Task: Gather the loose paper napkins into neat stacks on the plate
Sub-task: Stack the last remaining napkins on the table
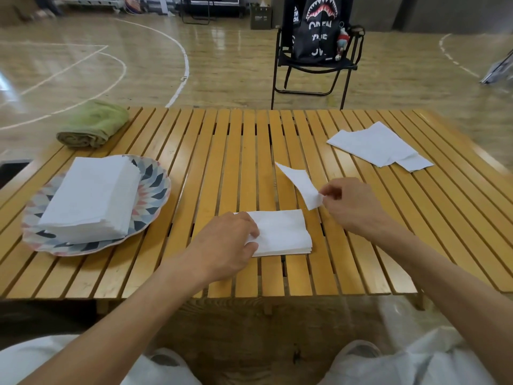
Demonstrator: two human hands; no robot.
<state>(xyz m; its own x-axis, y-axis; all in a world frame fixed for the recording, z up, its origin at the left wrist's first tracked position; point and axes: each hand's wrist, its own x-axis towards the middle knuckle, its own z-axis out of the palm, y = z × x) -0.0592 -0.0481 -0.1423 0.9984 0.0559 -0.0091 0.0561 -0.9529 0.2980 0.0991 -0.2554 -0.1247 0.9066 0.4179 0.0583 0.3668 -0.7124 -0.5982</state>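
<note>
A patterned plate (155,187) at the table's left carries a thick stack of white napkins (91,195). Near the table's front middle lies a small stack of napkins (286,232); my left hand (227,245) rests on its left end, thumb at the front edge and fingers curled on top. My right hand (349,204) pinches one loose napkin (299,184) by its near corner, and the sheet hangs tilted above the table. More loose napkins (380,147) lie overlapped at the far right.
A rolled green towel (93,125) sits at the slatted wooden table's (211,151) far left corner. Beyond the table stands a black folding chair (313,68) with a black bag on it. My knees are below the front edge.
</note>
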